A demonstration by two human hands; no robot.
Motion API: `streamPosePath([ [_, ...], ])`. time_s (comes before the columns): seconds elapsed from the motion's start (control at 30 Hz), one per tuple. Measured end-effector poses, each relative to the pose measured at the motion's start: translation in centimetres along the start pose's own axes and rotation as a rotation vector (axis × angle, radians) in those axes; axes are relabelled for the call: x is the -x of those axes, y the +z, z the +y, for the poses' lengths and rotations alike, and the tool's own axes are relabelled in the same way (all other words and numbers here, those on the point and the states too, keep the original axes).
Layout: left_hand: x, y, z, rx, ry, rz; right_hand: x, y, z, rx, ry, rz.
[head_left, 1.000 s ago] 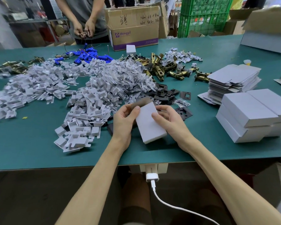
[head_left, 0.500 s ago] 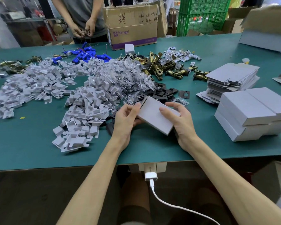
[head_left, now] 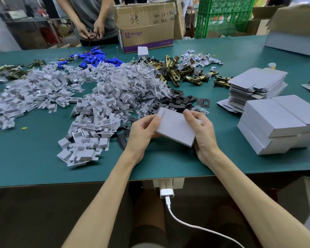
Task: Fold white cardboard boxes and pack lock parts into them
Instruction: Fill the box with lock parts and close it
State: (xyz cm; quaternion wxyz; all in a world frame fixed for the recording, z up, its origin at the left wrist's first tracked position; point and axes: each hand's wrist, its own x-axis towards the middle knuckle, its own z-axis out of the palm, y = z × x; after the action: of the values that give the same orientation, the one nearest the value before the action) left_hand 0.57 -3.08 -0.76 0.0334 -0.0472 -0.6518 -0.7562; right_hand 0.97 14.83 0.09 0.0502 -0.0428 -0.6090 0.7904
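A closed white cardboard box (head_left: 175, 127) is held just above the green table (head_left: 34, 158), near its front edge. My left hand (head_left: 143, 133) grips its left end, thumb on top. My right hand (head_left: 202, 133) grips its right end, fingers curled over the far edge. Behind the box lie black lock plates (head_left: 179, 101), small clear bags of screws (head_left: 141, 81) and brass latch parts (head_left: 177, 72). Flat unfolded box blanks (head_left: 258, 81) are stacked at the right. Finished white boxes (head_left: 279, 122) are piled beside them.
Heaps of white cardboard inserts (head_left: 93, 111) cover the left and middle of the table. Blue cylinders (head_left: 95, 59) lie at the back. A brown carton (head_left: 145, 25) and a green crate (head_left: 224, 15) stand beyond. Another person (head_left: 91, 18) works across the table. A white cable (head_left: 183, 222) hangs below.
The box has been turned from pointing away from me to lying crosswise and has moved slightly right. Both hands kept hold of it throughout.
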Motion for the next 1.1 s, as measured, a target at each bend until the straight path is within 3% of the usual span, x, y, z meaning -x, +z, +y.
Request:
streamPosePath([
  [1.1, -0.17, -0.42, 0.12, 0.04, -0.027, 0.017, 1.04, 0.13, -0.98, 0.07, -0.039, -0.163],
])
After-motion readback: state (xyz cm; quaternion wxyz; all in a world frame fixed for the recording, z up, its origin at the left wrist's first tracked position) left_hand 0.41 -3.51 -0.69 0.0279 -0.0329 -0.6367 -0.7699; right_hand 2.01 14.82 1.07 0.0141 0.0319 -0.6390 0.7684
